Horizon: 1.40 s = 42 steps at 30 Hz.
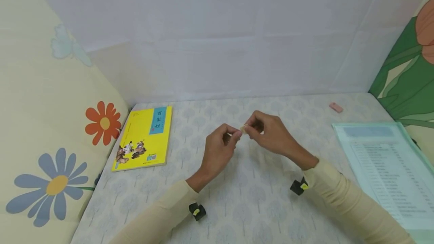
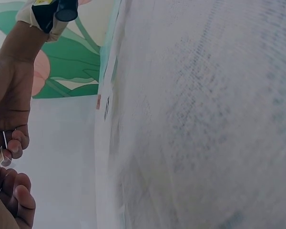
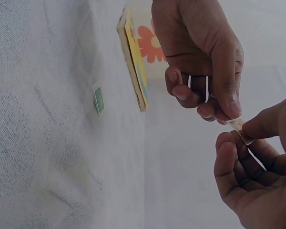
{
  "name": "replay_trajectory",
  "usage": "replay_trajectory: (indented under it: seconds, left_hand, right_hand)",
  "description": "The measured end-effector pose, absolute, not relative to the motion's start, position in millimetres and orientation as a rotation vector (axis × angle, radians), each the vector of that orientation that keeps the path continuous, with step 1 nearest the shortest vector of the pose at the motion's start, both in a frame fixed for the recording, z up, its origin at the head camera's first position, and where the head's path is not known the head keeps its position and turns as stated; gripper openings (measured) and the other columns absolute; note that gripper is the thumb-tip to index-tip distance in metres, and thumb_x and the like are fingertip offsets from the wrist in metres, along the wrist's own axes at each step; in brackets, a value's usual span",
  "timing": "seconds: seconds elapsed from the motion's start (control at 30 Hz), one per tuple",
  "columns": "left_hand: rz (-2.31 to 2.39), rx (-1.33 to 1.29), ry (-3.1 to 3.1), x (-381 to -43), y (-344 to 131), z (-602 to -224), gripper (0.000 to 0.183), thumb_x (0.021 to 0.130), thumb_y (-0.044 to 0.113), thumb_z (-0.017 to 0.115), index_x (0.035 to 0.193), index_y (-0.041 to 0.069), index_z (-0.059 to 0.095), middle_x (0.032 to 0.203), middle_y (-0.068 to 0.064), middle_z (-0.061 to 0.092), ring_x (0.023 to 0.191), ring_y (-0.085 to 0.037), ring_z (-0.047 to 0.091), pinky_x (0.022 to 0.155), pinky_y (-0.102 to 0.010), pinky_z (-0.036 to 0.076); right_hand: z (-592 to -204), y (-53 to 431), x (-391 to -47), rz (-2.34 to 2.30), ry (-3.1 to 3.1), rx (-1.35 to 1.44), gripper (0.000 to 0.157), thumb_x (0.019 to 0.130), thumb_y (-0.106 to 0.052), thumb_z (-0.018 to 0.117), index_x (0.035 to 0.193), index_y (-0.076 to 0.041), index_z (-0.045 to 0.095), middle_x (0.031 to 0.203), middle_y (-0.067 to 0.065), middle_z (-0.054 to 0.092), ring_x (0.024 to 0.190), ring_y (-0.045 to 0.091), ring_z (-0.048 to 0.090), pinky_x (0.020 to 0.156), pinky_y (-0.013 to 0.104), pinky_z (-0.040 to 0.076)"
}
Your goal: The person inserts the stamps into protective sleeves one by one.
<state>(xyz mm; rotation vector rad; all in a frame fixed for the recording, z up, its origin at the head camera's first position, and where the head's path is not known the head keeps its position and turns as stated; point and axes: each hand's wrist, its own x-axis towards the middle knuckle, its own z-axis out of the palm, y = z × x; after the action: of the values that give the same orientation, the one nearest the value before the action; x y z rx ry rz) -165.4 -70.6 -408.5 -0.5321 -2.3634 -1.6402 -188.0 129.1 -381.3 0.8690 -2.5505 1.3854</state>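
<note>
Tiny pale piece (image 1: 243, 128) pinched from both sides above a tree-print tablecloth (image 1: 261, 202)

So both hands were busy with the same little thing here. The left hand (image 1: 218, 150) pinched one end between thumb and fingertips, and the right hand (image 1: 271, 133) pinched the other end the same way, so the fingertips of the two nearly met. The piece sat right between them, up off the cloth, roughly mid-table. It looked beige and partly see-through in the right wrist view, but it was mostly covered by fingers, so I couldn't tell exactly what it was.

Over on the person's left lay a yellow book (image 1: 142, 142) with a blue title label (image 1: 158, 120) reading 百家姓, well apart from the hands. On the right was a mint-green clear folder (image 1: 390, 180) with a printed sheet showing through, and a small pink block (image 1: 336, 107) lay just beyond its far edge. The right wrist view also caught a small green piece (image 3: 99, 100) with a pale edge on the cloth, nearer than the book; too blurry to name.

Cream sleeves (image 1: 349, 195) covered both forearms, a small black device (image 1: 197, 211) showed at each cuff, and big printed flowers (image 1: 57, 185) decorated the side panels.
</note>
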Motion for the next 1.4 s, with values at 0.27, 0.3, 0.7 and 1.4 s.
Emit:
replay_trajectory:
  seconds: [0.27,0.3,0.7,1.4]
  left_hand:
    - [-1.643,-0.530,-2.363,-166.2,-70.6,-409.5,0.014,0.100,0.029,0.066,0.098,0.016,0.067,0.088,0.003,0.067,0.064,-0.011,0.058,0.052,-0.030,0.047]
    - [-1.640,-0.529,-2.365,-166.2,-70.5,-409.5,0.014,0.100,0.029,0.066,0.098,0.016,0.067,0.088,0.003,0.067,0.064,-0.011,0.058,0.052,-0.030,0.047]
    - [-1.593,-0.547,-2.383,-165.6,-70.3,-409.1,0.016,0.100,0.032,0.064,0.098,0.016,0.066,0.087,0.005,0.065,0.065,-0.011,0.056,0.052,-0.029,0.046]
    - [-1.593,-0.530,-2.421,-165.8,-70.1,-408.3,0.014,0.101,0.029,0.064,0.098,0.016,0.066,0.089,0.006,0.065,0.065,-0.011,0.056,0.051,-0.029,0.045]
  right_hand:
    - [-379.1,129.1,-188.5,1.331,-2.557,0.890,0.006,0.102,-0.025,0.061,0.100,-0.020,0.063,0.092,0.000,0.068,0.077,0.006,0.063,0.067,0.032,0.053]
    - [-378.9,129.2,-188.5,1.325,-2.562,0.891,0.006,0.102,-0.025,0.061,0.100,-0.020,0.063,0.092,-0.002,0.068,0.077,0.006,0.063,0.067,0.032,0.053]
    - [-376.8,129.1,-188.9,1.250,-2.575,0.965,0.004,0.101,-0.024,0.063,0.100,-0.020,0.063,0.091,-0.011,0.065,0.078,0.003,0.063,0.068,0.030,0.054]
    - [-374.0,135.7,-192.7,1.082,-2.516,0.998,0.004,0.101,-0.019,0.063,0.103,-0.015,0.065,0.091,-0.009,0.063,0.076,0.002,0.060,0.063,0.028,0.051]
